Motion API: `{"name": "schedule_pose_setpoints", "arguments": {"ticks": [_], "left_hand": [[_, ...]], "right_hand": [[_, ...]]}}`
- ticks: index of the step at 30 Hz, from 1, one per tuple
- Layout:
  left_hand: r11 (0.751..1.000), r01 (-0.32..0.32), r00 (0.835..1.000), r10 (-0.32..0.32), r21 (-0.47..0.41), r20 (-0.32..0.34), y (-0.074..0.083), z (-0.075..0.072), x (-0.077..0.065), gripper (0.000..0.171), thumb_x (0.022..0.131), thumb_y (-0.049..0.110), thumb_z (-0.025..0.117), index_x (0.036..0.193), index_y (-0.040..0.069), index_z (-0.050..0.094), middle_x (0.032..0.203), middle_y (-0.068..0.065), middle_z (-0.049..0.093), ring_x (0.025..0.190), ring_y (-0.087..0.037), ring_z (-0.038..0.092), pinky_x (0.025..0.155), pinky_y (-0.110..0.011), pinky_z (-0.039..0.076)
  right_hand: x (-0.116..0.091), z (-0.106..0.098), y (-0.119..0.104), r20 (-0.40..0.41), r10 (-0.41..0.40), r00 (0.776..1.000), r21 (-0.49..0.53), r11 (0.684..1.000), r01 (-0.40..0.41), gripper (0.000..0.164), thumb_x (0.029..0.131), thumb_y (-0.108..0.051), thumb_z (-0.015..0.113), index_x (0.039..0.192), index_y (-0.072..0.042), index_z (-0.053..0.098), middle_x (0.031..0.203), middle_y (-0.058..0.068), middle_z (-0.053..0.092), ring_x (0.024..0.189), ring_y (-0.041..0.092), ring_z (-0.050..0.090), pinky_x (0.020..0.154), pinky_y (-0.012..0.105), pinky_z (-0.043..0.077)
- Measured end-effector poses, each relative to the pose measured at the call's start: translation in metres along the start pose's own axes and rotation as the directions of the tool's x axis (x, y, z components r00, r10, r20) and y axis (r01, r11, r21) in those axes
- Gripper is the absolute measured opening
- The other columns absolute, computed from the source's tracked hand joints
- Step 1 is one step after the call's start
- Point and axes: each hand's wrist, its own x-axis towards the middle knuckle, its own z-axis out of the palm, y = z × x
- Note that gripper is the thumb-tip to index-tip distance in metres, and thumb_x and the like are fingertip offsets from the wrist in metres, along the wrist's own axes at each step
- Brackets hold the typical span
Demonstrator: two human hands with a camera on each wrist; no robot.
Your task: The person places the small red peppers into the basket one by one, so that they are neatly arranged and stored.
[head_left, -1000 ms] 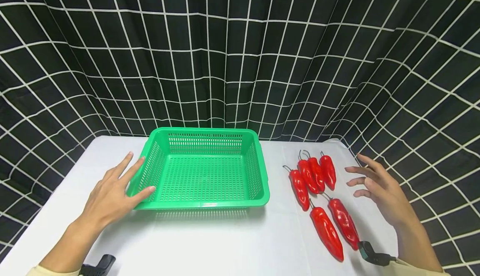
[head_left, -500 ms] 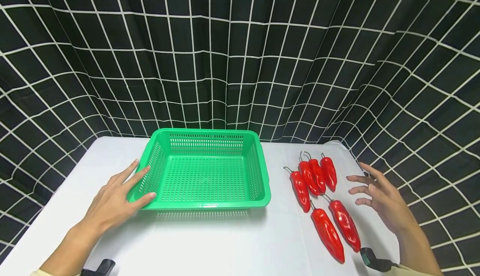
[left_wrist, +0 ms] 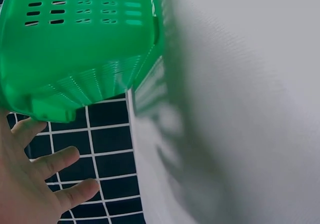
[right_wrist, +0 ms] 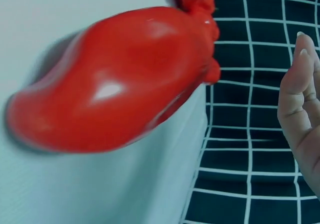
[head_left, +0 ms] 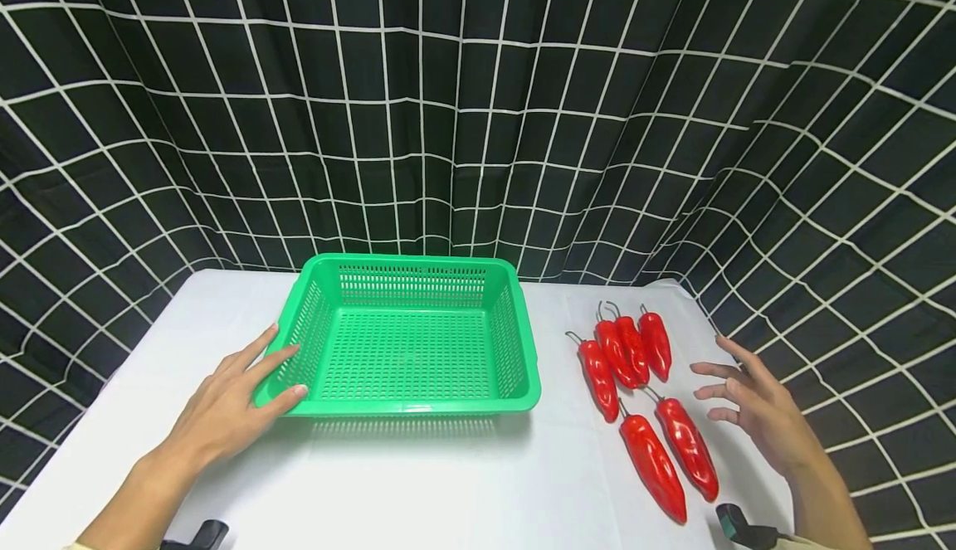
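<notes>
A green plastic basket (head_left: 418, 407) with slotted walls stands left of centre on the white table in the head view. My left hand (head_left: 224, 405) is at its left rim, fingers spread, with the thumb and a finger reaching over the edge. Whether they press on it I cannot tell. The left wrist view has the basket wall (left_wrist: 75, 44) above spread fingers (left_wrist: 57, 161). On the right lie several red peppers with stems, among them a front one (head_left: 653, 467). Beside them my right hand (head_left: 769, 413) hovers, loosely bent and holding nothing. One pepper (right_wrist: 115, 84) looms large in the right wrist view.
The white tabletop (head_left: 388, 484) extends in front of the basket. Behind and on both sides hangs a black cloth (head_left: 418, 135) with a white grid. Dark wrist devices, such as the right one (head_left: 739, 525), show at the bottom.
My left hand has come down slightly at the basket's left rim. My right hand has also sunk a little beside the peppers. Basket and peppers stay in place.
</notes>
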Motion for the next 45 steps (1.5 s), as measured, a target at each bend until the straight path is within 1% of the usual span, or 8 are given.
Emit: {"name": "schedule_pose_setpoints", "arguments": {"ticks": [9,17,20,23,27,32,37,45], "left_hand": [[0.999,-0.011,0.999,0.009,-0.048,-0.032,-0.002,0.006,-0.002,0.057,0.088,0.047,0.065,0.133,0.014,0.058,0.156,-0.004,0.027,0.126,-0.044,0.038,0.086,-0.069,0.035],[0.994,-0.071,0.993,0.062,-0.079,-0.105,-0.005,0.011,0.0,0.051,0.086,0.041,0.068,0.126,0.011,0.061,0.153,-0.005,0.032,0.127,-0.043,0.036,0.09,-0.068,0.033],[0.993,-0.078,0.991,0.067,-0.09,-0.119,-0.006,0.012,0.0,0.05,0.085,0.04,0.069,0.126,0.01,0.061,0.153,-0.005,0.032,0.128,-0.043,0.035,0.09,-0.068,0.032],[0.992,-0.077,0.991,0.064,-0.103,-0.121,-0.006,0.014,-0.001,0.05,0.086,0.039,0.068,0.126,0.01,0.061,0.154,-0.006,0.031,0.128,-0.043,0.035,0.09,-0.069,0.033],[0.991,-0.072,0.992,0.059,-0.114,-0.114,-0.006,0.015,-0.002,0.049,0.086,0.037,0.068,0.126,0.01,0.061,0.154,-0.005,0.03,0.128,-0.043,0.034,0.089,-0.069,0.033],[0.991,-0.062,0.994,0.051,-0.117,-0.097,-0.005,0.015,-0.002,0.049,0.087,0.037,0.067,0.127,0.01,0.06,0.155,-0.004,0.029,0.126,-0.043,0.037,0.087,-0.069,0.035],[0.991,-0.055,0.995,0.044,-0.119,-0.094,-0.004,0.015,-0.002,0.049,0.088,0.037,0.067,0.127,0.009,0.06,0.155,-0.005,0.029,0.124,-0.043,0.038,0.085,-0.068,0.037],[0.991,-0.049,0.995,0.039,-0.122,-0.087,-0.004,0.015,-0.002,0.049,0.088,0.036,0.067,0.128,0.01,0.059,0.155,-0.005,0.028,0.124,-0.043,0.038,0.085,-0.069,0.036]], "right_hand": [[-0.004,-0.003,0.015,-0.028,0.1,0.995,-0.032,0.994,-0.101,0.063,0.1,-0.008,0.05,0.153,-0.026,0.023,0.118,-0.012,0.062,0.091,0.015,0.068,0.071,0.036,0.057],[-0.004,-0.003,0.028,-0.086,0.23,0.969,-0.159,0.957,-0.242,0.066,0.097,-0.02,0.058,0.153,-0.026,0.024,0.112,-0.021,0.059,0.094,0.016,0.067,0.073,0.039,0.056],[-0.003,-0.005,0.034,-0.089,0.281,0.956,-0.177,0.94,-0.293,0.069,0.096,-0.024,0.06,0.154,-0.025,0.022,0.118,-0.013,0.058,0.095,0.012,0.065,0.075,0.04,0.056],[-0.003,-0.005,0.038,-0.08,0.33,0.941,-0.188,0.922,-0.339,0.073,0.095,-0.027,0.061,0.154,-0.021,0.02,0.132,0.01,0.053,0.096,0.01,0.064,0.076,0.041,0.055],[-0.004,-0.004,0.042,-0.063,0.396,0.916,-0.234,0.887,-0.399,0.078,0.093,-0.032,0.063,0.154,-0.016,0.018,0.143,0.03,0.036,0.106,0.023,0.062,0.077,0.042,0.055],[-0.006,0.002,0.039,-0.049,0.48,0.876,-0.342,0.816,-0.466,0.087,0.088,-0.04,0.068,0.154,-0.012,0.018,0.143,0.032,0.034,0.119,0.045,0.049,0.077,0.043,0.055],[-0.001,0.01,0.032,-0.052,0.514,0.856,-0.478,0.74,-0.473,0.094,0.08,-0.044,0.075,0.151,-0.008,0.026,0.134,0.032,0.041,0.113,0.048,0.05,0.072,0.043,0.056],[0.002,0.015,0.032,-0.031,0.507,0.861,-0.53,0.722,-0.444,0.095,0.072,-0.033,0.084,0.148,-0.007,0.034,0.119,0.023,0.052,0.099,0.035,0.059,0.069,0.044,0.057]]}}
